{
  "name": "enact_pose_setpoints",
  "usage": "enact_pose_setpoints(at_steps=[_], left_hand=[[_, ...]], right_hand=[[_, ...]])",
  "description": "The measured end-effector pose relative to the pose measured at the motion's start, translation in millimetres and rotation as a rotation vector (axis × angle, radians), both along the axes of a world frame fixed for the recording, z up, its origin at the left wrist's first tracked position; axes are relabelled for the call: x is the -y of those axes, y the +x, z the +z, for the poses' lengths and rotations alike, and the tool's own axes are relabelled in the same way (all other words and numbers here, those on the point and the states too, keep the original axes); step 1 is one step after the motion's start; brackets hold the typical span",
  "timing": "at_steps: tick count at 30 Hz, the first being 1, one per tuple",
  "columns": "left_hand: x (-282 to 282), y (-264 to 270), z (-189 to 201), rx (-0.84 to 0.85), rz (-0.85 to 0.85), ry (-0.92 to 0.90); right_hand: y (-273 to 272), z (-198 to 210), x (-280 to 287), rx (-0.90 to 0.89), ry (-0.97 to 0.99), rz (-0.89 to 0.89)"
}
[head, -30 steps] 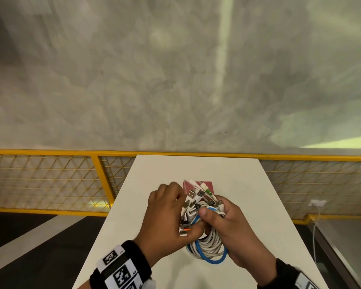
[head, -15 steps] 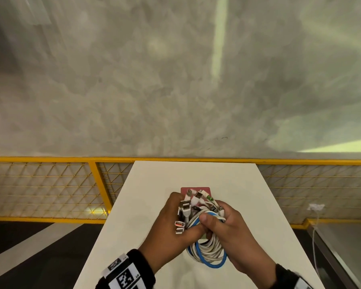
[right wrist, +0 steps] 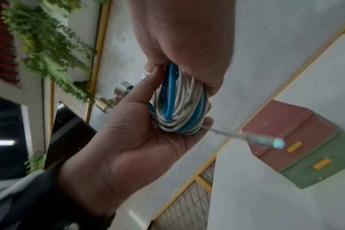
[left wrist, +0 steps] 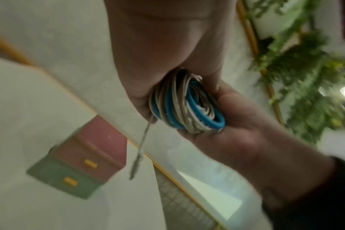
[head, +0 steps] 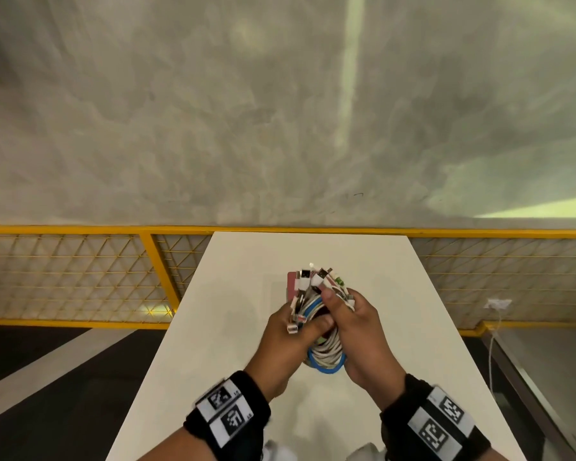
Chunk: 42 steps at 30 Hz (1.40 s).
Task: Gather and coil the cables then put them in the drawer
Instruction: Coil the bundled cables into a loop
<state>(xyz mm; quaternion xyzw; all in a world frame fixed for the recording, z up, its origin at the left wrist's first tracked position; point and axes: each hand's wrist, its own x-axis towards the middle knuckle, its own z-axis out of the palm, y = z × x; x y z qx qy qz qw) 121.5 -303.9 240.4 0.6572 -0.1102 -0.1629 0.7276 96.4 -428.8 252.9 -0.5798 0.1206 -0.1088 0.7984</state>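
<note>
cables (right wrist: 179, 107): smooth plastic | plugs (head: 308, 277): shiny metal | table (head: 240, 314): matt

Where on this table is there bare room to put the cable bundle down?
Bare white table shows left of the left hand and right of the right hand. It is crowded ahead, where the small drawer box sits behind the cable bundle.

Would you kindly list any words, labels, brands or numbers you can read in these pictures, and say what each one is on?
No readable words, brands or numbers appear in any view.
Wristbands: black-and-white square code markers, with tiny characters beside them too small to read.
Drawer box: yellow handles only, no label visible.
Cable bundle: plugs show no legible marking.
Wall outlet: too small to tell.
</note>
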Motion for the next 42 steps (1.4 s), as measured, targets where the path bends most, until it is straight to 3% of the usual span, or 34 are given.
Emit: enact_pose_setpoints(at_steps=[2, 4, 10, 15, 18, 22, 26, 31, 36, 42], left_hand=[[-3, 2, 1, -0.134, -0.106, -0.045], [-9, 6, 3, -0.176, -0.193, 0.030], [-19, 18, 5, 0.151, -0.148, 0.443], [-21, 17, 6, 0.037, -0.265, 0.680], [-22, 21, 1, 0.104, -0.281, 0.571], [-19, 18, -8, 0.230, -0.054, 0.351], [-16, 13, -10, 0.279, -0.053, 0.318], [-19, 11, -12, 0.233, -0.062, 0.245], [-21, 15, -14, 0.251, -0.062, 0.375], [-14, 14, -18, 0.127, 0.034, 0.113]], right_hand=[[0, 3, -1, -0.008, 0.050, 0.024], [-1, 5, -2, -0.008, 0.060, 0.058], [-2, -1, -1, -0.025, -0.009, 0.080], [-5, -14, -6, -0.008, -0.050, 0.015], [-3, -13, -5, 0.005, -0.076, -0.016], [1, -3, -4, 0.023, -0.051, 0.026], [1, -2, -3, 0.033, -0.059, 0.036], [-2, -1, -4, 0.071, -0.058, 0.089], [-3, -3, -4, 0.005, -0.034, 0.115], [-5, -6, -7, -0.026, -0.134, 0.106]])
